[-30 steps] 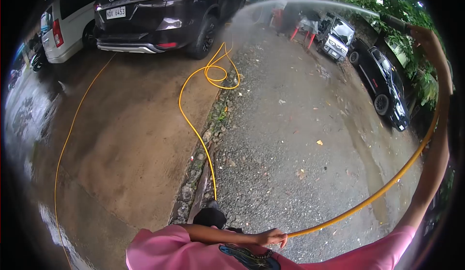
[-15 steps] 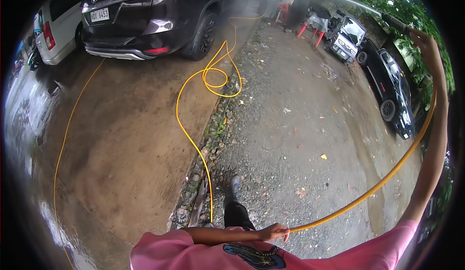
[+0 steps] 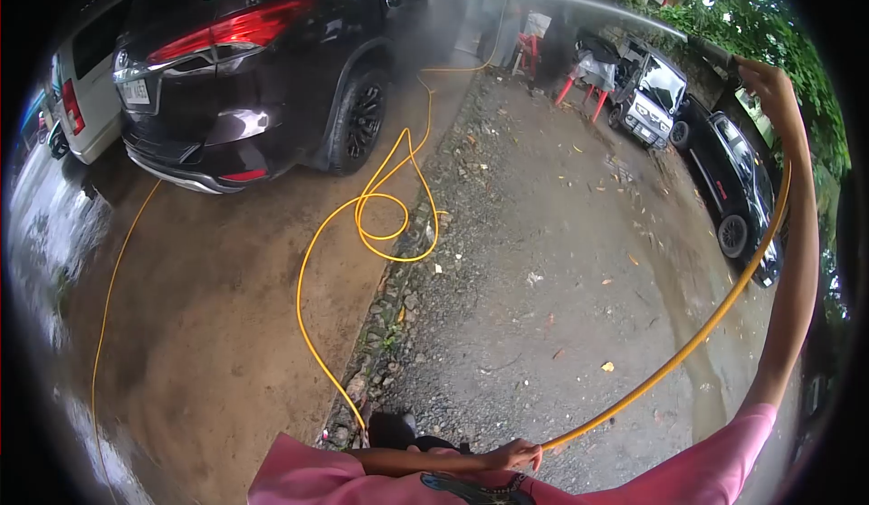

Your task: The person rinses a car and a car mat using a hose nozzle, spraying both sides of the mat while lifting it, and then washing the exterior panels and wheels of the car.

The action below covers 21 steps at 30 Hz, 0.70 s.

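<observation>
My right hand is raised at the upper right, closed round a dark spray nozzle. A white jet of water shoots from it leftward to the side of a black SUV, where mist hangs. From the nozzle a thick yellow hose curves down to my left hand, which grips it close to my waist. More of the yellow hose lies in loops on the ground behind the SUV's rear wheel.
A white van is at the far left. Red stools, a small white vehicle and a black car stand at the back right. A rough stony edge separates brown concrete from gravel.
The SUV and the looped hose appear larger and nearer. My right hand and the nozzle have shifted slightly left and down, and my boot is now mostly hidden near my body.
</observation>
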Motion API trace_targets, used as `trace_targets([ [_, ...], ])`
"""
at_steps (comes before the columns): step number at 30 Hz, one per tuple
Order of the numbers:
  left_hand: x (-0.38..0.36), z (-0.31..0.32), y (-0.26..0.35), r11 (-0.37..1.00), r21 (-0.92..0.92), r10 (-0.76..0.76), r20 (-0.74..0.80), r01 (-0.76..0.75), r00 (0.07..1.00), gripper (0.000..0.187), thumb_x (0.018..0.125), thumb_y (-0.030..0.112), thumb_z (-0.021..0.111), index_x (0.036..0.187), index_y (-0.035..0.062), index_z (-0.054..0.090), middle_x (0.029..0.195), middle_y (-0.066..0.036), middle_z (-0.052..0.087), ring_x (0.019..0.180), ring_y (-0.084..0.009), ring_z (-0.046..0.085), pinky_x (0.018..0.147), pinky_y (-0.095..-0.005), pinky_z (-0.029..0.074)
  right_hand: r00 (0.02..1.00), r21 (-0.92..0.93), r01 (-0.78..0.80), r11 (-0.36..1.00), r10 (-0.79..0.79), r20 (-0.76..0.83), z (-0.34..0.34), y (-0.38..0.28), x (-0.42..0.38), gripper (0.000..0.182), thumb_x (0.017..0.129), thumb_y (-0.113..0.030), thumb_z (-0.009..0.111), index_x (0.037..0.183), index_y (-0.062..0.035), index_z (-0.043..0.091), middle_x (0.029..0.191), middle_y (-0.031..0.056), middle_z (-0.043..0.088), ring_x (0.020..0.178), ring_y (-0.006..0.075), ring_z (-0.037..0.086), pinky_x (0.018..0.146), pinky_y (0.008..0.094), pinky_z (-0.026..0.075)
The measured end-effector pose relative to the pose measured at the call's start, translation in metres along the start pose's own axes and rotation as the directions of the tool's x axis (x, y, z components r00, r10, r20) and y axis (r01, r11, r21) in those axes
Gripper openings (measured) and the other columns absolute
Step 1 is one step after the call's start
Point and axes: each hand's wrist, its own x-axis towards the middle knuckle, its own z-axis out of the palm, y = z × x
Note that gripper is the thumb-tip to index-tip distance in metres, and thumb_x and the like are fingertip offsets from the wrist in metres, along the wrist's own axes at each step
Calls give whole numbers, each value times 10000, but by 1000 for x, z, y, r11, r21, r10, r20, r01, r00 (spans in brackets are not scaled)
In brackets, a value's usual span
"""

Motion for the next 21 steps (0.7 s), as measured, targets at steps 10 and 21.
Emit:
trace_targets([
  [10,112,-136,62,993,-45,-104,72,108,992,585,905,546,329,703,45,555,494,77,256,447,-44,250,447,-224,191,966,-182,236,955,-251,-67,100,90,159,303,862,-271,545,1113,-117,618,592,1,516,504,60,427,435,242,313],
  [21,293,-340,167,980,-113,-138,222,166,965,530,924,503,330,774,43,548,497,76,296,431,-30,276,428,-208,215,975,-83,199,976,-206,-88,227,138,345,346,859,-251,549,1131,-43,594,721,-15,525,695,80,434,638,217,341],
])
